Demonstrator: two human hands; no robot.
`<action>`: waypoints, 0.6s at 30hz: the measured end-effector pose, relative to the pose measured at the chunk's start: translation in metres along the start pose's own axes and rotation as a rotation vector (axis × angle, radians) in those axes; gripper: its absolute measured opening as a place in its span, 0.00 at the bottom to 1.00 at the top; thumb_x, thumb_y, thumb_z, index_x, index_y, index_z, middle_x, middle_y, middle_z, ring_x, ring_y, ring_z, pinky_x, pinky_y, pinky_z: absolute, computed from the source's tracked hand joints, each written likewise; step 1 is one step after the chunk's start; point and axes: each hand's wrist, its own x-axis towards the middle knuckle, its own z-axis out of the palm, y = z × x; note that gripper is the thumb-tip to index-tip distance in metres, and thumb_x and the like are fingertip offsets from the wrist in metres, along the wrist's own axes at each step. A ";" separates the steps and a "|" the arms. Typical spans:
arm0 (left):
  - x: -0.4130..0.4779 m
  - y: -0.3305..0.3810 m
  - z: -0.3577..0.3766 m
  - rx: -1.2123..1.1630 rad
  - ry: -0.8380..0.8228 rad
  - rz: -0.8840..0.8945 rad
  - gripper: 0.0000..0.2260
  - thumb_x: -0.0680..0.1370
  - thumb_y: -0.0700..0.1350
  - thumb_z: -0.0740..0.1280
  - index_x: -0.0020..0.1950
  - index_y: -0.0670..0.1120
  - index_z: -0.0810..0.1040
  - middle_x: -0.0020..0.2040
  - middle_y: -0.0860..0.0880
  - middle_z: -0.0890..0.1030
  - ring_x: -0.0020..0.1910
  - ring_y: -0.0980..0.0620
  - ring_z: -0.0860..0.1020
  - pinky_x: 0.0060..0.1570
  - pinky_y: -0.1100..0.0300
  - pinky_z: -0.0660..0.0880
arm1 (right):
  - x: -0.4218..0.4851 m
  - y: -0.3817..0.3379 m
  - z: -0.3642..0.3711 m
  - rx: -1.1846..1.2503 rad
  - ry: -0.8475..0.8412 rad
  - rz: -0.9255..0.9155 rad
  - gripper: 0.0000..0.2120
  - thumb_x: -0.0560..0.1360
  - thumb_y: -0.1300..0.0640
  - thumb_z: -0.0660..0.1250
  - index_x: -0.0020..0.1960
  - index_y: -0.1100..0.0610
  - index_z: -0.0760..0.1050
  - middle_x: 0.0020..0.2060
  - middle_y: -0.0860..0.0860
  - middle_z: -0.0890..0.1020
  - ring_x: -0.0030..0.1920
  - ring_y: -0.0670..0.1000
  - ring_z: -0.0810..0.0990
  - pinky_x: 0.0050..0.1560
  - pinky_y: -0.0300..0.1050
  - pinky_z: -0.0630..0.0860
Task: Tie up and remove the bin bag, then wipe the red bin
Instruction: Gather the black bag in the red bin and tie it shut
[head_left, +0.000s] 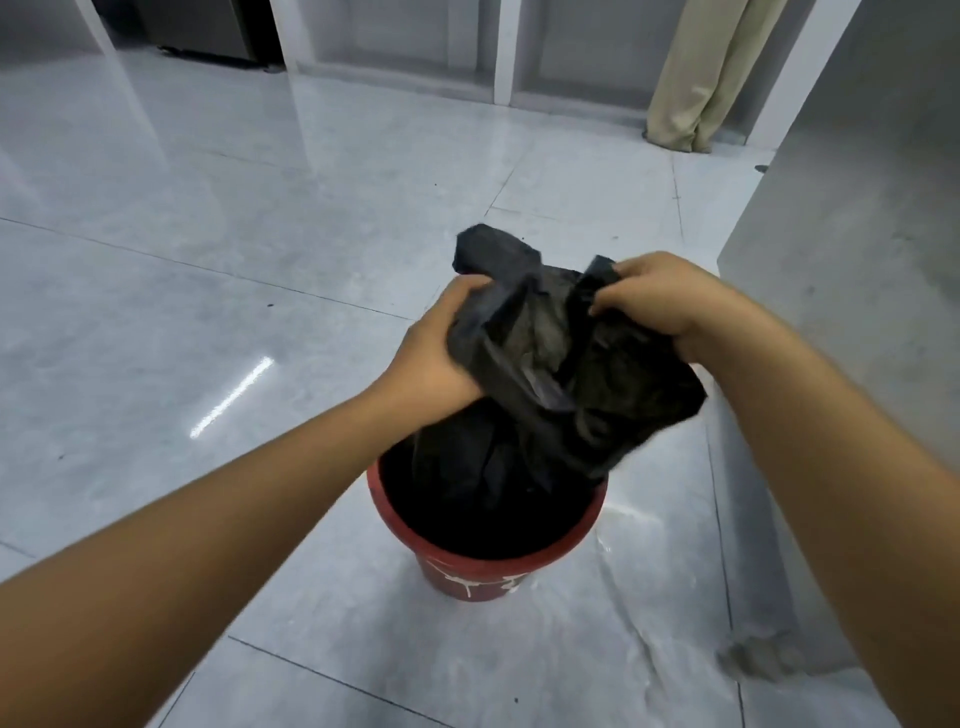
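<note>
So, we are early in the job, at the tying step. Our left hand (434, 358) has its fingers curled tight round a bunched fold on the left side of the black bin bag (550, 374). Our right hand (660, 299) is closed on the opposite flap, thumb and fingers pinching the plastic near its top edge. The two gathered ends stand apart. One pokes up past the left hand toward the upper middle of the frame, and the other is tucked under the right hand. We see no knot between them, so we judge the tie not yet made. The picture is a little smeared around the hands, so a first crossing of the ends may be hidden in the folds, though it does not look like it.

The bag sits at the centre of the frame, its neck drawn up above the red bin (441, 569) while its lower body is down inside the bin's mouth. Its long axis runs up out of the bin, leaning a bit toward the right of the frame. The mouth end is uppermost at our hands and the closed bottom is below, out of sight. The bin stands upright on the pale tiled floor (208, 270) in the lower middle of the frame, mouth up, with white drips on its near wall.

Left to do, as we judge it: knot the ends, lift the bag clear, then wipe the bin. No cloth shows anywhere in view.
</note>
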 end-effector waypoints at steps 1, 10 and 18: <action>0.008 0.000 0.007 -0.029 0.044 -0.039 0.16 0.62 0.51 0.71 0.49 0.57 0.75 0.44 0.62 0.78 0.43 0.62 0.76 0.50 0.65 0.72 | -0.002 -0.010 0.005 -0.077 -0.034 -0.045 0.07 0.69 0.64 0.66 0.44 0.61 0.81 0.37 0.61 0.81 0.37 0.58 0.80 0.45 0.54 0.80; 0.037 0.015 0.020 -0.263 0.196 -0.284 0.07 0.69 0.44 0.68 0.46 0.49 0.80 0.28 0.54 0.80 0.26 0.66 0.77 0.29 0.76 0.72 | -0.005 -0.051 0.009 -0.284 -0.218 -0.387 0.08 0.72 0.57 0.64 0.45 0.51 0.82 0.43 0.52 0.84 0.44 0.51 0.81 0.45 0.48 0.79; 0.029 0.037 0.001 -0.239 0.188 -0.282 0.08 0.66 0.39 0.73 0.43 0.46 0.80 0.44 0.47 0.83 0.45 0.48 0.81 0.50 0.52 0.79 | -0.051 0.086 0.014 0.055 -0.373 -0.121 0.51 0.49 0.41 0.81 0.68 0.36 0.62 0.61 0.27 0.70 0.60 0.35 0.72 0.59 0.35 0.72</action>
